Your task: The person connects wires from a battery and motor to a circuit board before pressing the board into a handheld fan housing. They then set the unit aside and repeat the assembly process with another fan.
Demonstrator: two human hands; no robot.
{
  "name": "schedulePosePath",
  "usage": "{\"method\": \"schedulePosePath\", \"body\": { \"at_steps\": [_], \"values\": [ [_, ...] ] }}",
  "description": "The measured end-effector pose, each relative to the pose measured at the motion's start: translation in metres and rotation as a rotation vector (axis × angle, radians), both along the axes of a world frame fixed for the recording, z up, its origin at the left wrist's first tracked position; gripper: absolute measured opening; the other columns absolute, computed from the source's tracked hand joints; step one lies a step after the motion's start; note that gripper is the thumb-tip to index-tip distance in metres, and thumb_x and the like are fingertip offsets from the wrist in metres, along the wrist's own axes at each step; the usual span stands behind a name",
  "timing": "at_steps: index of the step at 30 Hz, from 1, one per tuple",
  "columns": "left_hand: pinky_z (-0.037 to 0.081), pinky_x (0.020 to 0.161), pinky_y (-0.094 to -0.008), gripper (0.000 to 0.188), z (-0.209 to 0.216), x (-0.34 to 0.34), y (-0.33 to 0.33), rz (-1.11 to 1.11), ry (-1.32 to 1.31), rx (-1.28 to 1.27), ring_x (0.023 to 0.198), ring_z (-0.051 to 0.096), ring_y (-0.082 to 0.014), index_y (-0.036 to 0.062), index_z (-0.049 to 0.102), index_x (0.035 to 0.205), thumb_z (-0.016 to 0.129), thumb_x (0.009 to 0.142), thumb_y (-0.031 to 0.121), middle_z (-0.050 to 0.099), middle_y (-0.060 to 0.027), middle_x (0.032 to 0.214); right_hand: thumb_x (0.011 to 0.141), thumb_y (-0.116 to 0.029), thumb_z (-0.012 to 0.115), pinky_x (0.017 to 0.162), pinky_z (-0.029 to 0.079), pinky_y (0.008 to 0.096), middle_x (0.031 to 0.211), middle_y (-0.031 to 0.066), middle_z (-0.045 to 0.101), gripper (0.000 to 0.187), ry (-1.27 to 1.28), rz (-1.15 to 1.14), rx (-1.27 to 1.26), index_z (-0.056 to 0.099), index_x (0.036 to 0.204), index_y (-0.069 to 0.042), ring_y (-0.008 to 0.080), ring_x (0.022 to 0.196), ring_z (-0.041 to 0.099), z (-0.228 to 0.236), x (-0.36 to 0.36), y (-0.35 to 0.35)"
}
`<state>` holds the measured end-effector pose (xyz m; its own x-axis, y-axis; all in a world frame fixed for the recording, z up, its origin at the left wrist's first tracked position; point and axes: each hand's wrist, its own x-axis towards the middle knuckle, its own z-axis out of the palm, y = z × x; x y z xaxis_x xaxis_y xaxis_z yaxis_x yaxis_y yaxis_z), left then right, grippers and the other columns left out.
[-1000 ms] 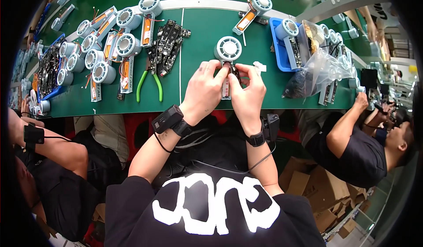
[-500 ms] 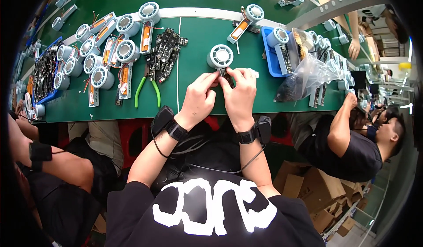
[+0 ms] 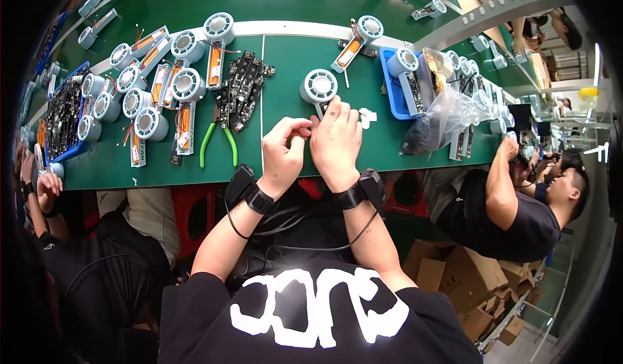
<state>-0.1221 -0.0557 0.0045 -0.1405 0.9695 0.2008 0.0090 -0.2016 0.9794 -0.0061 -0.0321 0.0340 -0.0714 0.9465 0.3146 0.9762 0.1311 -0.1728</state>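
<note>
A pale blue handheld fan (image 3: 320, 86) lies on the green bench in front of me, its round head pointing away. My right hand (image 3: 335, 143) covers most of its handle, back upward, with fingers bent over it. Close beside the handle's lower end, my left hand (image 3: 284, 150) is curled with thumb and fingers drawn together; whatever is between them is hidden. Small white pieces (image 3: 367, 118) lie just right of my right hand.
Green-handled pliers (image 3: 219, 144) and a pile of dark circuit boards (image 3: 245, 91) lie to the left, near several fan bodies (image 3: 150, 124). Rightward are a blue tray (image 3: 397, 85) and a clear plastic bag (image 3: 448, 114). Another fan (image 3: 354, 47) lies farther back. People sit on both sides.
My right hand has shifted from pinching at the handle's side to lying over it. My left hand has drawn back slightly from the handle. The white pieces now show more fully.
</note>
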Motion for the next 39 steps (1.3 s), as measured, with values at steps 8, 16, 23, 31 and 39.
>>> {"method": "schedulePosePath", "body": {
  "at_steps": [8,16,23,31,39],
  "values": [
    [0.051,0.07,-0.0237,0.021,0.016,0.001,-0.007,-0.036,0.062,0.027,0.077,0.064,-0.0117,-0.0049,0.068,0.099,0.049,0.09,-0.011,0.067,-0.0063,0.086,0.092,-0.021,0.067,0.078,0.055,0.0419,0.103,0.0157,0.062,0.051,-0.046,0.003,-0.157,0.046,0.13,0.006,0.0312,0.096,0.064,0.016,0.004,-0.005],
    [0.049,0.067,-0.0233,0.018,0.039,-0.011,-0.003,-0.008,0.01,0.04,0.074,0.062,-0.011,-0.0048,0.067,0.097,0.05,0.092,-0.009,0.065,-0.0059,0.083,0.096,-0.017,0.061,0.075,0.055,0.0474,0.103,0.0234,0.062,0.043,0.184,0.28,-0.047,0.044,0.126,0.009,0.0395,0.091,0.064,0.092,-0.005,0.039],
    [0.048,0.067,-0.0238,0.016,0.065,-0.016,-0.003,0.018,0.003,0.052,0.074,0.06,-0.0107,-0.0047,0.066,0.097,0.051,0.093,-0.008,0.063,-0.005,0.082,0.097,-0.015,0.056,0.093,0.053,0.0499,0.117,0.0312,0.062,0.04,0.129,0.031,-0.124,0.043,0.128,0.008,0.044,0.108,0.064,0.098,-0.088,0.267],
    [0.048,0.067,-0.0245,0.015,0.084,-0.029,0.003,0.036,-0.1,-0.022,0.073,0.059,-0.0108,-0.004,0.065,0.098,0.051,0.094,-0.006,0.061,-0.0046,0.08,0.098,-0.032,0.056,0.101,0.049,0.0475,0.133,0.0221,0.057,0.05,0.578,-0.244,-0.187,0.042,0.136,-0.002,0.0403,0.119,0.059,0.013,-0.109,0.419],
    [0.047,0.065,-0.0251,0.015,0.065,-0.057,0.004,0.091,-0.025,0.041,0.072,0.059,-0.0118,-0.0034,0.066,0.096,0.051,0.094,-0.005,0.061,-0.0051,0.079,0.092,-0.051,0.064,0.102,0.044,0.0583,0.127,0.02,0.058,0.065,-0.045,-0.056,-0.028,0.053,0.138,-0.007,0.0389,0.126,0.052,0.121,-0.105,0.279]
  ]
}}
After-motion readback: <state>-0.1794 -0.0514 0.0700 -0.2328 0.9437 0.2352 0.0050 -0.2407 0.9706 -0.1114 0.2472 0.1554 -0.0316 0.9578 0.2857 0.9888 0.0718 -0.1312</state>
